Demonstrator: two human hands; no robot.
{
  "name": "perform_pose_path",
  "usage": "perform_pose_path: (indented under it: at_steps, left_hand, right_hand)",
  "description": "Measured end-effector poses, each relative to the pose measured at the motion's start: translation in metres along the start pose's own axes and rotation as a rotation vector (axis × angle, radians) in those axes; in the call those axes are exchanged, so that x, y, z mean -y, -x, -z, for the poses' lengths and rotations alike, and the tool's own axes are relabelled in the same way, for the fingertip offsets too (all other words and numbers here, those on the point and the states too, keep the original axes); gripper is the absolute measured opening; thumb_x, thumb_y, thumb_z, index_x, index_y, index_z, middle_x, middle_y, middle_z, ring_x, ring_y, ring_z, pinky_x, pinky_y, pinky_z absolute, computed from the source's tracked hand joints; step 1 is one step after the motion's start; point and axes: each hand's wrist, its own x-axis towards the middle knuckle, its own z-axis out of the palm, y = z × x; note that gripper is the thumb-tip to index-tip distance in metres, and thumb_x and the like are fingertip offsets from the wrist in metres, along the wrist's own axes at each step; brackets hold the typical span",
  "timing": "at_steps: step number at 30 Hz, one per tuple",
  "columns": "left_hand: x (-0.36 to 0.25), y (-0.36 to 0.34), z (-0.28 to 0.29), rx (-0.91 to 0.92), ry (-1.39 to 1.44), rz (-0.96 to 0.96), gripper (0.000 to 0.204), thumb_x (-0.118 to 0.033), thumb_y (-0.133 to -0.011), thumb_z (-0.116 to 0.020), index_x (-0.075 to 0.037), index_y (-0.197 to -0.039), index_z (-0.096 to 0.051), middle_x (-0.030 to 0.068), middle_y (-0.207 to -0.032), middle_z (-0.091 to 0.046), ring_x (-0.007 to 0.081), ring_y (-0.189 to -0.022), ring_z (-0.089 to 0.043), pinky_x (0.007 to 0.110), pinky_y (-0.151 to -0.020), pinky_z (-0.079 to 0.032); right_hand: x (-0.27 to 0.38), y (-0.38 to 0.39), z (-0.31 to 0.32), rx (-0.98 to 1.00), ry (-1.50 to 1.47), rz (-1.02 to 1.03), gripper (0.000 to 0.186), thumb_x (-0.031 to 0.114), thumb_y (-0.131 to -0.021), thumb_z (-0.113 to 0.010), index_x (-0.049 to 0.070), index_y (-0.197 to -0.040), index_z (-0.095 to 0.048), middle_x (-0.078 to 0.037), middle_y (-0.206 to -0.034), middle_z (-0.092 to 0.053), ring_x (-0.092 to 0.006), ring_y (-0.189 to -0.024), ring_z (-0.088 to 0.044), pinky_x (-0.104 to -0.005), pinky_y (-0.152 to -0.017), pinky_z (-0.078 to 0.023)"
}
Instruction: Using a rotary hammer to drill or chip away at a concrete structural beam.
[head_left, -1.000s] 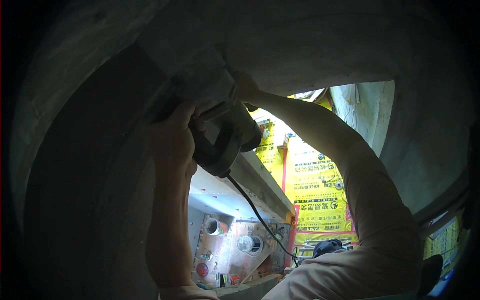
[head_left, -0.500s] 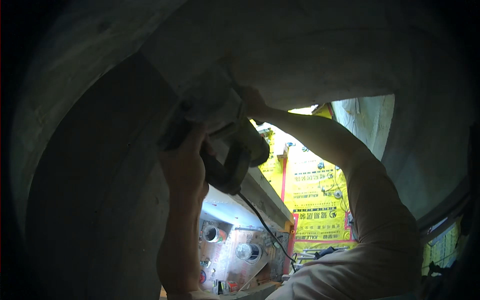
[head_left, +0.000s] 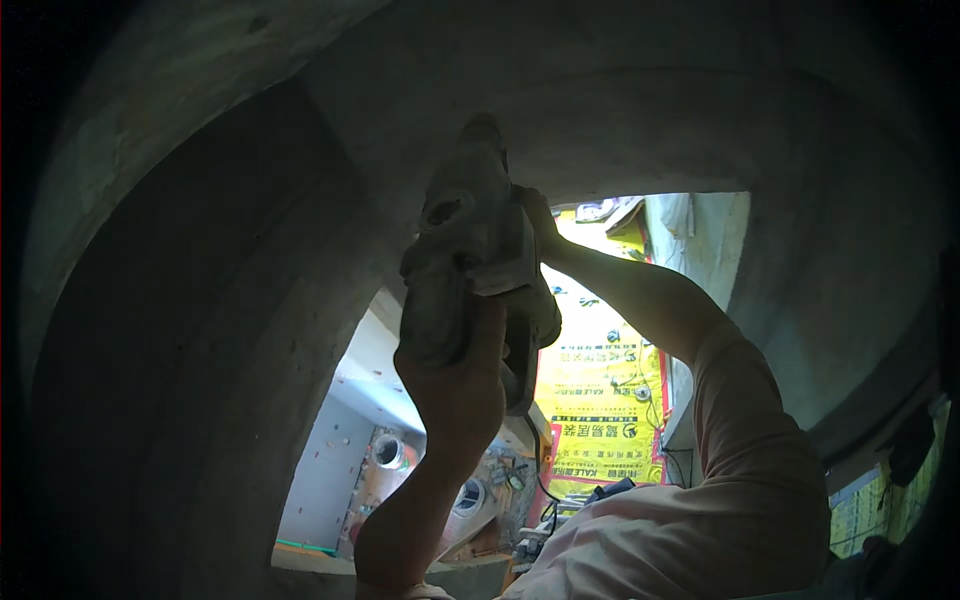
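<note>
A bulky, dust-greyed power tool is raised against the shadowed concrete surface above, its narrow end at the top. My left hand is closed round its lower rear handle, the thumb along the side. My right hand grips the upper right side of the tool, partly hidden behind the body. A black cord hangs from the tool toward the floor below. Whether the tool's tip touches the concrete is too dark to tell.
Curved concrete walls surround me. Through openings below show yellow printed protective sheeting, a white bucket, another bucket among scattered items, and a pale wall. More sheeting shows at the lower right.
The tool has swung rightward into a more upright position, with my left hand moving right along with it. My right forearm sits slightly lower. More of the lower-left opening shows.
</note>
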Motion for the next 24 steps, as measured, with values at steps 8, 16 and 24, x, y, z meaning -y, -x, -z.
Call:
perform_pose_path:
  at_steps: [8, 16, 24]
  left_hand:
    - [-0.002, 0.015, -0.042, 0.102, 0.039, -0.047, 0.023, -0.006, -0.087, -0.071, 0.000, -0.107, -0.063, 0.0037, -0.077, -0.064, 0.0076, -0.062, -0.060, 0.021, -0.055, -0.046]
    - [-0.009, 0.014, -0.095, 0.190, 0.082, -0.070, 0.016, -0.008, -0.087, -0.070, 0.000, -0.100, -0.064, 0.0038, -0.076, -0.066, 0.0085, -0.062, -0.061, 0.023, -0.056, -0.048]
    - [-0.009, 0.015, -0.114, 0.176, 0.060, -0.068, 0.017, -0.009, -0.087, -0.071, 0.000, -0.099, -0.064, 0.0048, -0.078, -0.067, 0.0091, -0.064, -0.063, 0.022, -0.058, -0.050]
  right_hand:
    - [-0.105, 0.002, 0.031, -0.176, -0.907, -0.490, 0.033, 0.028, -0.081, -0.066, 0.000, -0.098, -0.069, -0.023, -0.097, -0.070, -0.0382, -0.098, -0.067, -0.0463, -0.080, -0.052]
    - [-0.178, -0.015, 0.082, -0.228, -0.519, -0.148, 0.028, 0.023, -0.082, -0.064, 0.001, -0.098, -0.067, -0.022, -0.097, -0.069, -0.0389, -0.097, -0.066, -0.0455, -0.078, -0.053]
    - [-0.185, -0.019, 0.095, -0.249, -0.394, -0.049, 0.028, 0.023, -0.083, -0.061, 0.001, -0.099, -0.067, -0.022, -0.096, -0.069, -0.0390, -0.096, -0.066, -0.0461, -0.077, -0.053]
